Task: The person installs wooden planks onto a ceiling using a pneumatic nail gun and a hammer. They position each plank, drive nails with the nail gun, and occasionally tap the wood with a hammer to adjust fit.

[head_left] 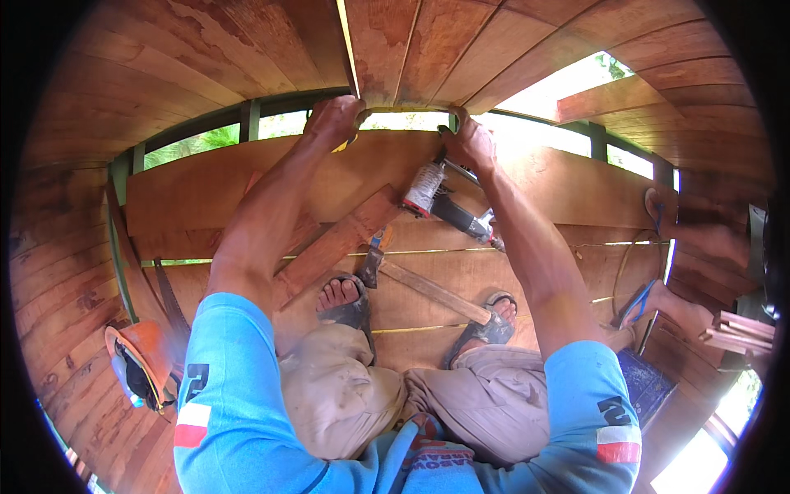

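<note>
My left hand is closed at the lower edge of the overhead planks, with a bit of yellow showing under its fingers. A thin yellow strip, like a measuring tape blade, runs along that edge between both hands. At the strip's other end my right hand is closed, a small dark part showing by its fingertips; what it grips is mostly hidden. Below the right hand lies a pneumatic nail gun. Between my sandalled feet is a wooden-handled hatchet or hammer, its dark head beside my left foot.
A reddish board lies slanted on the plank floor. At left are an orange hard hat and a handsaw. Another person's feet in blue flip-flops are at right, near a blue box and stacked wood strips.
</note>
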`<state>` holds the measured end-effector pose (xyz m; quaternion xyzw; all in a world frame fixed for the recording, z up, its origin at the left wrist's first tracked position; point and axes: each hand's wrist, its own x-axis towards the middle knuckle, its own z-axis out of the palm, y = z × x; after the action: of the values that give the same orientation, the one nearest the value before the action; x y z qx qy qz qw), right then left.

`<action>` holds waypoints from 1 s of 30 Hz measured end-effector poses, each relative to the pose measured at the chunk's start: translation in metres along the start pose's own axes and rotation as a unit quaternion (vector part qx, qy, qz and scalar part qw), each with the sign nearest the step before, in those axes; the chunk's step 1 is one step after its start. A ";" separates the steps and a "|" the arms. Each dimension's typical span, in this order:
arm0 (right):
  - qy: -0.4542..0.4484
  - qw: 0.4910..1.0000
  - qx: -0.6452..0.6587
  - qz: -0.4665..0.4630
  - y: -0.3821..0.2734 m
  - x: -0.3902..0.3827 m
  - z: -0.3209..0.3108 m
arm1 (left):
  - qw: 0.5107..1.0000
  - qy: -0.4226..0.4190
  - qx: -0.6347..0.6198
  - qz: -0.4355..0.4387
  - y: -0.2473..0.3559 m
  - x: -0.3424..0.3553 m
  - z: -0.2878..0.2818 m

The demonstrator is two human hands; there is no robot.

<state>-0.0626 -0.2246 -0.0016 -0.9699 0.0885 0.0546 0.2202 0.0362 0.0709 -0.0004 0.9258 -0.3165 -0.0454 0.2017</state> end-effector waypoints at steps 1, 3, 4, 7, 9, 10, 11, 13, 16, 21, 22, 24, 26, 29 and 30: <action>0.003 1.000 0.004 0.003 0.001 0.001 0.000 | 1.000 -0.006 -0.001 0.002 -0.001 -0.001 0.000; 0.003 1.000 0.025 -0.001 0.005 0.003 -0.001 | 1.000 -0.012 -0.018 0.011 -0.001 -0.003 0.000; 0.000 1.000 0.030 0.000 0.007 0.003 -0.001 | 0.999 -0.023 -0.026 0.009 -0.001 -0.004 0.000; -0.032 0.993 0.113 -0.001 0.014 0.003 -0.001 | 0.997 -0.073 -0.016 -0.010 0.001 -0.003 -0.002; -0.020 0.995 0.096 -0.031 0.016 0.003 0.000 | 0.998 -0.064 -0.006 -0.023 0.004 0.000 -0.004; -0.016 0.995 0.091 -0.045 0.016 0.003 0.001 | 0.998 -0.057 0.002 -0.024 0.005 0.002 -0.005; -0.016 0.995 0.083 -0.053 0.016 0.003 0.001 | 0.997 -0.057 -0.008 -0.058 0.006 0.003 -0.005; -0.021 0.998 -0.003 -0.067 0.015 0.007 0.001 | 0.992 -0.052 -0.021 -0.115 0.008 0.008 -0.002; -0.047 0.995 -0.080 -0.046 0.014 0.014 0.002 | 0.993 -0.038 -0.014 -0.110 0.008 0.006 0.003; -0.023 0.997 0.050 -0.054 0.020 0.016 0.008 | 0.997 -0.015 -0.037 -0.059 0.005 0.001 0.007; -0.026 0.996 0.067 -0.047 0.022 0.014 0.009 | 1.000 -0.015 -0.014 -0.016 0.005 0.000 0.006; -0.032 0.996 0.068 -0.044 0.024 0.013 0.011 | 0.999 -0.032 -0.012 -0.017 0.005 0.000 0.003; -0.036 0.997 0.035 -0.051 0.025 0.013 0.012 | 0.999 -0.042 -0.013 -0.016 0.006 0.000 0.001; -0.027 0.995 -0.068 -0.063 0.020 0.014 0.007 | 0.999 -0.046 -0.019 -0.014 0.007 0.003 -0.002; -0.019 0.996 -0.055 -0.073 0.019 0.015 0.002 | 0.998 -0.054 -0.020 -0.015 0.007 0.005 -0.002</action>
<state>-0.0522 -0.2427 -0.0138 -0.9832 0.0101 0.0618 0.1716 0.0365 0.0639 0.0045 0.9223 -0.3124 -0.1044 0.2020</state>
